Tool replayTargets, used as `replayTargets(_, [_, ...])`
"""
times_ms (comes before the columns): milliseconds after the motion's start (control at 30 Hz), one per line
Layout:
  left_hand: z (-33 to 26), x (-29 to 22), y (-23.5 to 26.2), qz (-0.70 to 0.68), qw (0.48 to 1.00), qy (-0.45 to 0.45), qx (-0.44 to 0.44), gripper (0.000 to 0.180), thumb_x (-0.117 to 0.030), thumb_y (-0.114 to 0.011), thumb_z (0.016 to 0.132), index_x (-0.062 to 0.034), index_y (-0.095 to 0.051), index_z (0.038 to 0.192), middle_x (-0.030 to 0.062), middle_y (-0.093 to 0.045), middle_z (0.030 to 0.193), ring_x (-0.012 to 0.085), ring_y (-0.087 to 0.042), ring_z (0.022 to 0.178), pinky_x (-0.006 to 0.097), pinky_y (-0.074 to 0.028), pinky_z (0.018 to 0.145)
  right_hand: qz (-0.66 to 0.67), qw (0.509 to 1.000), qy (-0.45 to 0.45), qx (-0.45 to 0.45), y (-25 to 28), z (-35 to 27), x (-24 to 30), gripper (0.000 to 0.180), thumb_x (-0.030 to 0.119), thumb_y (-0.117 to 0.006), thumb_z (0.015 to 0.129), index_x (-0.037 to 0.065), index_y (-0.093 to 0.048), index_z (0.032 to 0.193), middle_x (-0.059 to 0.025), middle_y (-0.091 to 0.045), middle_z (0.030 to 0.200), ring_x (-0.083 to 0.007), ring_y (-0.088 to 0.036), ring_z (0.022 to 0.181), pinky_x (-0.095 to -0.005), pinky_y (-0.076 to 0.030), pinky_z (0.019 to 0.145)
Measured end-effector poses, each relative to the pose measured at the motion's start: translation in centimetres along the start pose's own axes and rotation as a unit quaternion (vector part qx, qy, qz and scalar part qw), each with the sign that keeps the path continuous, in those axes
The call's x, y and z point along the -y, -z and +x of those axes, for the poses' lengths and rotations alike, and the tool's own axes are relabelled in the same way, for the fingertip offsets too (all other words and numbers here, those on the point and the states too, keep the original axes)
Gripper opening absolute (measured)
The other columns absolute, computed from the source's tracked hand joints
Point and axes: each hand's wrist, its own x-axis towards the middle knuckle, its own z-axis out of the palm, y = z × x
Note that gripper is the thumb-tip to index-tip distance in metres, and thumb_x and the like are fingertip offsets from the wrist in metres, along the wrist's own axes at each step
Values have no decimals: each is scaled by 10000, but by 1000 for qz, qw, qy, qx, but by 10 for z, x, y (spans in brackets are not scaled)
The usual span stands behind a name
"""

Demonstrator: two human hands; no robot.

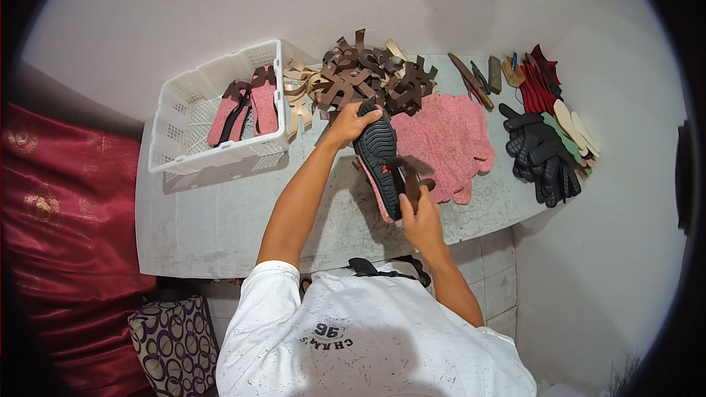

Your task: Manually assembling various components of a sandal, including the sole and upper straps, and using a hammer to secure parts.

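Over the middle of the table I hold a sandal with its black ribbed sole (376, 148) turned toward me. Pink footbed edge shows along its lower left side. My left hand (351, 125) grips the upper end, thumb across the sole. My right hand (421, 224) is closed around what looks like a dark brown hammer (412, 173), blurred by motion, its head over the right edge of the sole. Behind the sandal lies a heap of brown strap pieces (349, 81). To its right is a pile of pink footbeds (445, 143).
A white plastic basket (217, 147) at the left holds pink sandals (263, 106) with dark straps. Far right are black soles (537, 151), red strips (535, 95), pale sole-shaped pieces (572, 129) and a knife-like tool (471, 81). The grey table (220, 220) meets walls behind.
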Motion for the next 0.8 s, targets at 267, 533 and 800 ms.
replayTargets(267, [-4, 12, 5, -28, 999, 25, -6, 224, -204, -665, 878, 16, -637, 910, 36, -652, 797, 104, -613, 680, 244, -498, 625, 66, 997, 34, -25, 24, -10, 40, 231, 178, -584, 906, -43, -517, 909, -213, -571, 643, -320, -580, 545, -405, -441, 532])
replayTargets(533, [6, 4, 3, -22, 999, 31, 13, 234, -215, -661, 881, 15, -635, 914, 32, -650, 786, 98, -607, 670, 245, -492, 612, -7, 1000, 24, 19, 20, 7, 6, 186, 139, -583, 905, -28, -505, 878, -145, -520, 564, -250, -506, 463, -382, -371, 470])
replayTargets(800, [18, -5, 8, 34, 999, -19, 2, 245, -224, -655, 884, 19, -635, 901, 33, -652, 789, 98, -605, 676, 245, -493, 632, -25, 997, 69, -31, 8, -11, 11, 231, 160, -591, 892, -31, -478, 957, -276, -580, 667, -468, -590, 641, -470, -440, 522])
